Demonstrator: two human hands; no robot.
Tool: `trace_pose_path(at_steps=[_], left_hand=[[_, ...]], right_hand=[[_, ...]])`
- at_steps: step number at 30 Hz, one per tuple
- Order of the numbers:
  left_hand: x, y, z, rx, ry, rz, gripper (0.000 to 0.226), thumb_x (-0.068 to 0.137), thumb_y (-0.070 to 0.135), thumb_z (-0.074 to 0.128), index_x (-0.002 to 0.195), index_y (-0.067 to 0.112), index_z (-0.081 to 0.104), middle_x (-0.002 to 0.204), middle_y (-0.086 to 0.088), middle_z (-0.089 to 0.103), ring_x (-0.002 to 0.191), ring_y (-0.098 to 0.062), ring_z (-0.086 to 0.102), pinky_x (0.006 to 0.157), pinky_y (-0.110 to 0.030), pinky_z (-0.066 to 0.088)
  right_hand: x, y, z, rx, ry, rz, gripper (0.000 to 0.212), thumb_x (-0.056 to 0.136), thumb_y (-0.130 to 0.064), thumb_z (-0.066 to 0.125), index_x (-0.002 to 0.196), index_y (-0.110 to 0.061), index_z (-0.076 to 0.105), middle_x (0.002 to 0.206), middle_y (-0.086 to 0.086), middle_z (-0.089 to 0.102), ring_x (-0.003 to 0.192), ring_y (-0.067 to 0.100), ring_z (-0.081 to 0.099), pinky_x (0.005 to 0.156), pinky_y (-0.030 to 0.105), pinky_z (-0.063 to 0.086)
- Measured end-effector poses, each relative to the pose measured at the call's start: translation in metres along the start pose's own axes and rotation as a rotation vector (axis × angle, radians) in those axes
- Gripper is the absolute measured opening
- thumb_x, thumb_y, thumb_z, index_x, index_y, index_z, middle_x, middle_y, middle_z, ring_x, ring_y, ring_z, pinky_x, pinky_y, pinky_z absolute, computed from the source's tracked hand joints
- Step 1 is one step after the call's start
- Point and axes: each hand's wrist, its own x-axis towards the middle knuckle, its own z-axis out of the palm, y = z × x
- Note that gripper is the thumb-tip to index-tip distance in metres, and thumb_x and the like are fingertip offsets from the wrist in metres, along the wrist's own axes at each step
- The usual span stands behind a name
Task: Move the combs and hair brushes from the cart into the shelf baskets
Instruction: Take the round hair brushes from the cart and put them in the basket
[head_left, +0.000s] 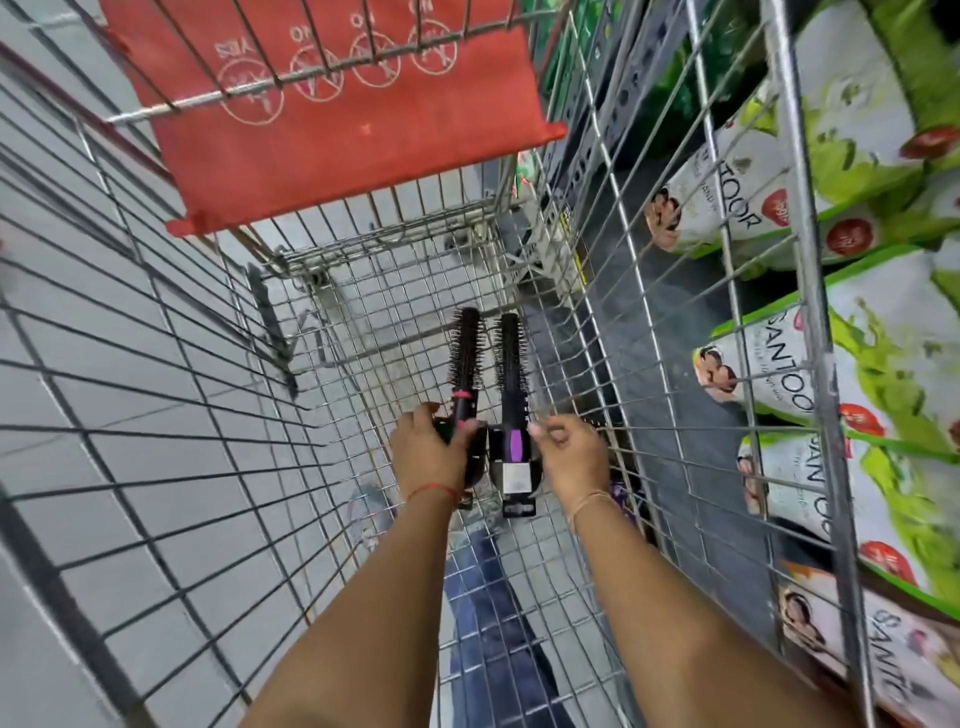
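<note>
Both my arms reach down into a wire shopping cart. My left hand is closed around the pink-and-black handle of a round black hair brush. Beside it, to the right, a second round black brush with a purple handle patch lies along the cart floor. My right hand hovers just right of that brush's handle, fingers curled, holding nothing that I can see. Something dark lies partly hidden under my right wrist.
A red child-seat flap hangs at the cart's far end. To the right, beyond the cart's wire side, shelves hold green-and-white Santoor packs. Grey floor tiles show through the cart's left side and bottom.
</note>
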Motion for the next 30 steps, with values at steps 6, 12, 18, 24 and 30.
trace_pose_path(at_steps=[6,12,18,24,30], left_hand=[[0.003,0.009,0.001,0.178,0.042,0.044,0.044,0.074,0.016,0.070,0.111,0.001,0.051,0.115,-0.019,0.055,0.110,-0.034,0.051,0.092,-0.041,0.044],[-0.007,0.007,-0.007,0.253,0.278,0.038,0.048,0.080,0.025,0.066,0.118,0.004,0.048,0.114,-0.018,0.052,0.106,-0.034,0.049,0.083,-0.043,0.046],[-0.004,0.000,0.001,-0.189,0.154,0.000,0.034,0.081,0.019,0.064,0.111,0.005,0.058,0.111,-0.018,0.061,0.099,-0.032,0.060,0.087,-0.036,0.050],[0.010,-0.011,-0.010,-0.386,0.211,-0.281,0.025,0.090,0.011,0.048,0.106,0.003,0.065,0.109,-0.021,0.069,0.101,-0.032,0.062,0.080,-0.026,0.042],[0.010,-0.007,-0.012,-0.381,0.211,-0.316,0.038,0.084,0.031,0.062,0.111,0.004,0.056,0.111,-0.018,0.066,0.084,-0.026,0.058,0.065,-0.023,0.040]], right_hand=[[-0.007,-0.004,0.020,-0.169,-0.090,-0.010,0.046,0.073,-0.029,0.074,0.110,-0.013,0.052,0.111,0.011,0.064,0.086,0.023,0.059,0.075,0.031,0.049],[-0.023,-0.002,0.019,-0.454,0.184,-0.305,0.037,0.079,-0.037,0.063,0.108,-0.018,0.049,0.111,0.005,0.052,0.089,0.018,0.051,0.072,0.025,0.042],[-0.023,0.005,0.021,-0.482,-0.008,-0.286,0.046,0.080,-0.052,0.055,0.107,-0.016,0.054,0.116,0.005,0.050,0.100,0.021,0.053,0.079,0.037,0.054],[-0.016,-0.001,0.036,-0.500,-0.093,-0.194,0.060,0.070,-0.048,0.070,0.114,-0.014,0.049,0.118,0.007,0.053,0.108,0.027,0.052,0.089,0.040,0.049],[-0.021,-0.002,0.037,0.095,0.023,0.079,0.030,0.075,-0.021,0.073,0.087,-0.023,0.046,0.094,0.003,0.064,0.070,0.019,0.064,0.059,0.034,0.055]])
